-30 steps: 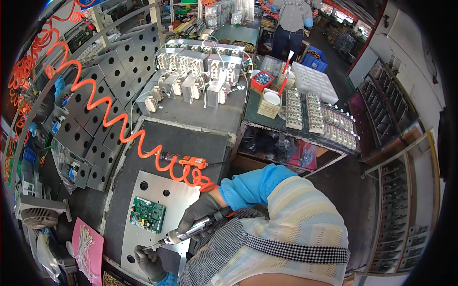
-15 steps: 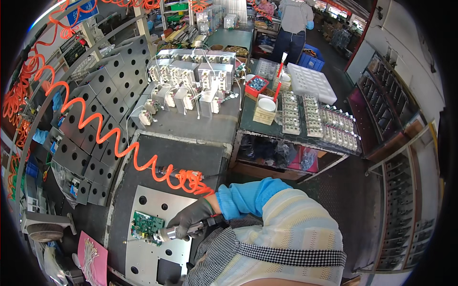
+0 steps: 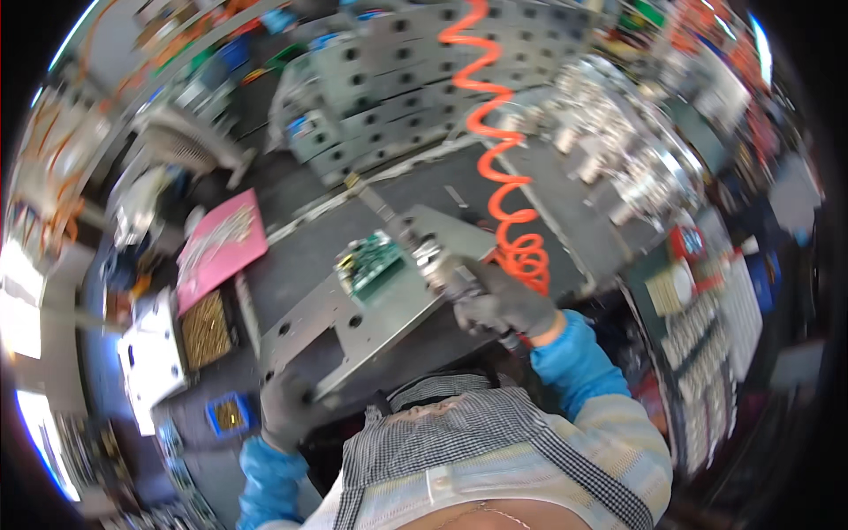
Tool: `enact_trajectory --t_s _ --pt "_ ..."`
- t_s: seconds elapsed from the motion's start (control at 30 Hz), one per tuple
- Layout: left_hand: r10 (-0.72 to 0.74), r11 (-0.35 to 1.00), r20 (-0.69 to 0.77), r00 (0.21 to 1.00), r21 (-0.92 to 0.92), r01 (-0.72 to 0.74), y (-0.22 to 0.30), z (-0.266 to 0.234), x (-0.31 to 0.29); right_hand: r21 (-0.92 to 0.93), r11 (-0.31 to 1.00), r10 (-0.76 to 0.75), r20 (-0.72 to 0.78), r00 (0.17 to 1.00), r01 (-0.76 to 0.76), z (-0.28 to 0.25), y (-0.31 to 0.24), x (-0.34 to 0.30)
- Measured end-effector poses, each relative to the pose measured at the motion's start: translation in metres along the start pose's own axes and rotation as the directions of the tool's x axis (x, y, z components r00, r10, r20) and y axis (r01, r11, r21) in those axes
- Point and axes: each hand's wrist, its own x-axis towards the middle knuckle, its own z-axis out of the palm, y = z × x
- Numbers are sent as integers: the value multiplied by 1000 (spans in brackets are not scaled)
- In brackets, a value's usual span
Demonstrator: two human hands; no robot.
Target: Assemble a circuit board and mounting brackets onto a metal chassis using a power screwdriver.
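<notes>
Left hand: grey-gloved hand (image 3: 287,411), lower left of centre, at the near end of the plate; blurred, grip cannot be told.
Right hand: grey-gloved hand (image 3: 508,305), right of centre, fingers wrapped around the driver.
Power driver: metal-barrelled tool (image 3: 433,259), centre, bit toward upper left; likely rigid and fairly heavy; hold by the rear body, clear of the bit.
Metal plate: flat sheet (image 3: 389,316), centre, with holes and a cutout; probably stiff, smooth, slippery; hold by opposite edges.
Circuit board: green board (image 3: 375,265), on the plate; presumably light, fragile; hold by bare edges, off components.
Air hose: orange coil (image 3: 508,137), upper centre; apparently springy.
Panels: grey, holed panels (image 3: 380,66), top centre.
</notes>
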Motion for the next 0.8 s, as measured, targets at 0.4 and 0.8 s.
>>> enact_trajectory --t_s 0.4,0.8 --pt "-56 992 282 958 -97 86 2 -99 44 -245 950 -211 -53 976 192 -10 -56 41" --pt "-84 704 110 990 710 -20 -38 -114 384 -818 563 -336 -96 937 118 -1 -81 81"
